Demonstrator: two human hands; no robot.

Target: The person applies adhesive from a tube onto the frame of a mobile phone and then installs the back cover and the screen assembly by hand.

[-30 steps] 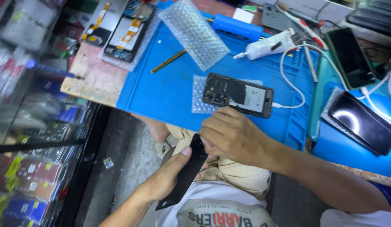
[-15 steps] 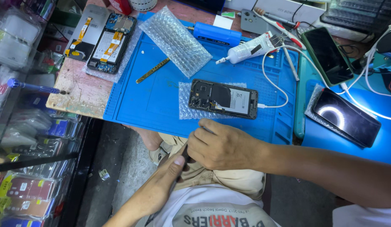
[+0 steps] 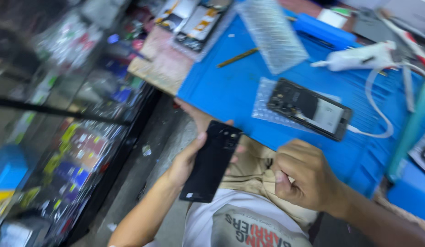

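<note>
My left hand (image 3: 187, 158) holds a black phone back cover (image 3: 211, 161) over my lap, below the edge of the blue work mat (image 3: 231, 87). My right hand (image 3: 304, 176) is closed in a fist to the right of the cover, a little apart from it; whether it holds anything I cannot see. On the mat lies an opened phone (image 3: 309, 108) with its insides showing, resting on a small piece of bubble wrap and joined to a white cable (image 3: 377, 132).
A larger sheet of bubble wrap (image 3: 272, 34), a thin yellow tool (image 3: 237, 57) and a white glue-gun-like tool (image 3: 363, 57) lie on the mat. Two opened phones (image 3: 194, 20) sit at the back left. A glass display case (image 3: 61, 128) with packaged goods stands at left.
The view has swung to the left. My right hand has come off the black cover and closed into a fist, while my left hand now holds the cover alone, fully in view.
</note>
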